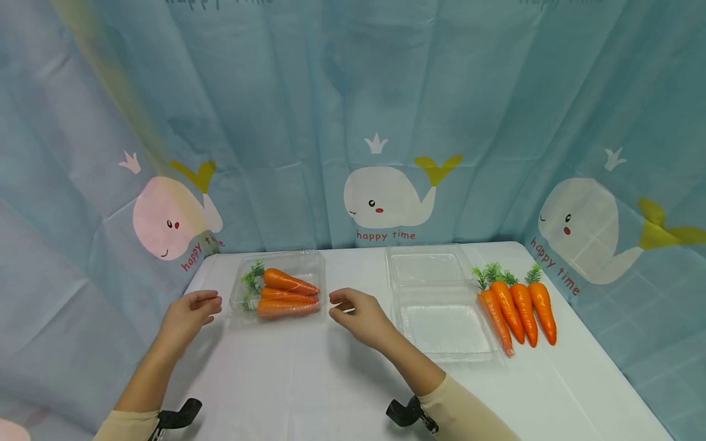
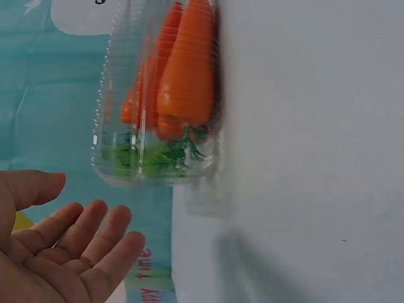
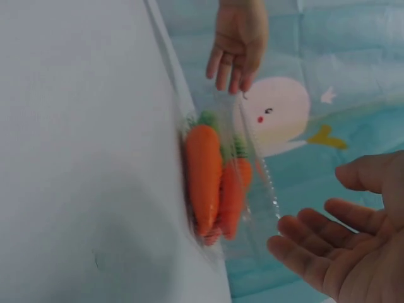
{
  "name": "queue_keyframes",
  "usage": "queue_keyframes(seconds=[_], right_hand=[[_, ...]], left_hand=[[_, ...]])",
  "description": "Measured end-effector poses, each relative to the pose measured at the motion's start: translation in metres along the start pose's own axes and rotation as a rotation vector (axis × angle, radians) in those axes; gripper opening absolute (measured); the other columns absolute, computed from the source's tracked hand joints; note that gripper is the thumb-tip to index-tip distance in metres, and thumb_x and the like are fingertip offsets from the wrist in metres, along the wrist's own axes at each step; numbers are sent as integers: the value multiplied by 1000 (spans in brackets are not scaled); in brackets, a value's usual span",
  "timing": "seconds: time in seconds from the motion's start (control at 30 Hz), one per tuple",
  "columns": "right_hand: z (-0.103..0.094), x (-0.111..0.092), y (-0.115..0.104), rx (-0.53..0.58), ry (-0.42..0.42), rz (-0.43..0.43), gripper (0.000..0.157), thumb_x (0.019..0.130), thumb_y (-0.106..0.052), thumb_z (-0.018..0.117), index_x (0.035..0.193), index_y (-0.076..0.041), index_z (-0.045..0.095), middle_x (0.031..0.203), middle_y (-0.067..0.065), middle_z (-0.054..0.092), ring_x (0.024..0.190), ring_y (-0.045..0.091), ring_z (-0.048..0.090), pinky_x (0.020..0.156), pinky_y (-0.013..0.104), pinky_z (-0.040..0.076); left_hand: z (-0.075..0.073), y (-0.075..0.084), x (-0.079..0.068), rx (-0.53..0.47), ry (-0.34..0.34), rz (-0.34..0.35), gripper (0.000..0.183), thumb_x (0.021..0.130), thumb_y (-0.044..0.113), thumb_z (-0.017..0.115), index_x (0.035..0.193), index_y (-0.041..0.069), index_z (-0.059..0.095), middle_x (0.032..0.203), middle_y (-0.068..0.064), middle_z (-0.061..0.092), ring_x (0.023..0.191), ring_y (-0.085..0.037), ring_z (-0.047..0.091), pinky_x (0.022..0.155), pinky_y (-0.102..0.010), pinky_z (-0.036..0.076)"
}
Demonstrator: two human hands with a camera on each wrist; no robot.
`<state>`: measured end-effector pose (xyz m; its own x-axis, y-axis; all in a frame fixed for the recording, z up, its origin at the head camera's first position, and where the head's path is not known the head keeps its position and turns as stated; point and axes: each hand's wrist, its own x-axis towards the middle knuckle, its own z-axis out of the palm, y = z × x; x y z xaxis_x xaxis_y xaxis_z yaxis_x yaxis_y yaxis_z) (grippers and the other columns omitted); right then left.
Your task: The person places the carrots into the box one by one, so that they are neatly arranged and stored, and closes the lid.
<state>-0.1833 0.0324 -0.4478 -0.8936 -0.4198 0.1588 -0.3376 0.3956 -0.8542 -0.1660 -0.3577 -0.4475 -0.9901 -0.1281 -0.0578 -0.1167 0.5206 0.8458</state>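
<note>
A: Step now?
B: Handling closed clamshell (image 1: 300, 263) w/ carrots (image 1: 288, 296), ctr-left of frame, I'd say. L hand (image 1: 189, 313) & R hand (image 1: 361, 313) just beside it, fingers open.
A: Next?
B: Prob. calls for gripping both ends.

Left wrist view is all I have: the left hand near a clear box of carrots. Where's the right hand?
Observer: The right hand is beside the carrot box, across it from the left hand.
Operator: Anything beyond that hand?
Observer: In the head view, a second clear container lies open to its right.
Operator: And past that one?
Observer: Four loose carrots lie side by side along its right edge.
</note>
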Motion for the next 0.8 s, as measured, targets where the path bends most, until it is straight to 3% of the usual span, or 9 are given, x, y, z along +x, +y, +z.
queue_keyframes(seconds=[0.17, 0.33, 0.43, 0.53, 0.8], right_hand=[[-15, -11, -4, 2, -11, -19, 32, 101, -27, 66, 131, -16, 66, 128, 0, 70, 110, 13, 69, 93, 29, 58], [-30, -21, -7, -7, 3, -46, 33, 101, -26, 66, 132, -17, 66, 129, -5, 68, 110, 13, 69, 91, 28, 59], [-37, -27, -8, -24, 17, -65, 33, 101, -25, 67, 132, -17, 66, 130, -3, 68, 110, 12, 69, 92, 28, 58], [-45, -32, -8, -41, 29, -77, 33, 100, -24, 67, 132, -17, 66, 130, -2, 68, 112, 11, 68, 95, 29, 57], [-71, -47, -5, -98, 87, -152, 31, 99, -18, 69, 130, -17, 68, 128, -4, 69, 117, 17, 67, 100, 38, 56]], left_hand=[[3, 18, -4, 50, 67, 43, 58, 105, 42, 55, 143, -1, 53, 135, -24, 63, 92, 10, 61, 80, -15, 57], [11, 40, -13, 88, 103, 94, 55, 105, 44, 56, 143, 5, 57, 135, -18, 65, 107, -16, 67, 77, -14, 53], [18, 51, -19, 100, 120, 144, 54, 105, 44, 56, 142, 6, 58, 135, -17, 65, 118, -29, 63, 78, -9, 49], [26, 62, -23, 114, 133, 186, 53, 105, 44, 56, 142, 7, 59, 136, -15, 65, 121, -30, 61, 80, -4, 46], [54, 93, -33, 69, 111, 304, 42, 104, 35, 61, 137, 9, 63, 133, -9, 67, 120, -24, 63, 88, -4, 44]])
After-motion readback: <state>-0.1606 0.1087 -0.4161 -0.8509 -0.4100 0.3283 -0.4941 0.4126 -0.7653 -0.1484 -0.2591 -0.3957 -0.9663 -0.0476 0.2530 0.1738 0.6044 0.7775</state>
